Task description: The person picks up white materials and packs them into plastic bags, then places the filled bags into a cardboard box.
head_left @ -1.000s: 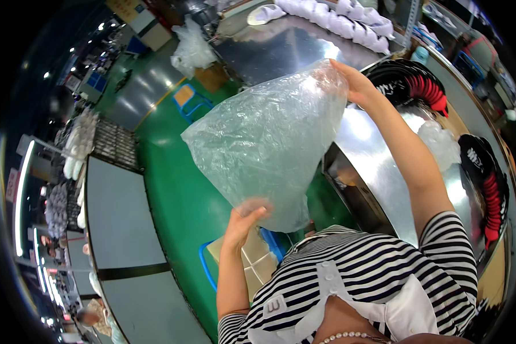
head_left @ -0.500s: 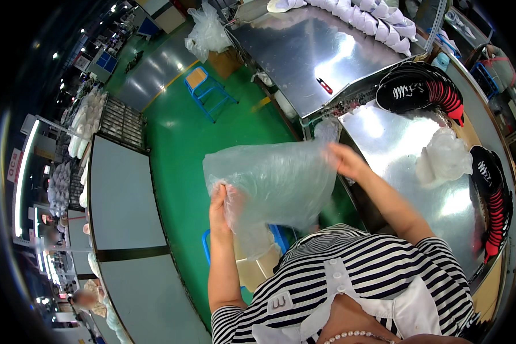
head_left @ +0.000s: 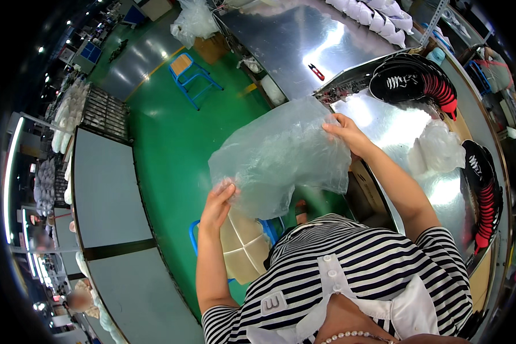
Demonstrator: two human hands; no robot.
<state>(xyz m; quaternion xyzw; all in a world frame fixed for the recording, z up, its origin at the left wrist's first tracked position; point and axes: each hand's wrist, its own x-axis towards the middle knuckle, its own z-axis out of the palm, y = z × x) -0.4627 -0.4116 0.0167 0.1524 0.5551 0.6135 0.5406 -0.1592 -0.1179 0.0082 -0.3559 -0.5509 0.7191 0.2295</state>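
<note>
A large, clear plastic bag [head_left: 281,152] is stretched out in front of me, wrinkled and see-through. Its lower left corner is pinched by my left hand [head_left: 217,202], thumb against fingers. My right hand [head_left: 344,133] grips the upper right edge, beside the metal worktable [head_left: 378,120]. Both hands hold the bag in the air above the green floor. Whether anything lies inside the bag I cannot tell; it looks limp and flat.
Black-and-red shoe uppers [head_left: 410,83] lie in curved rows on the worktable, with a crumpled plastic bag [head_left: 438,148] between them. Red-handled thread snips [head_left: 316,71] rest on the farther metal table [head_left: 269,43]. A blue stool [head_left: 192,77] stands ahead; grey panels [head_left: 106,189] line the left.
The bag has been raised and spread wider, its upper edge now tilted up to the right. My right hand has moved up a little, and the stool beneath shows more.
</note>
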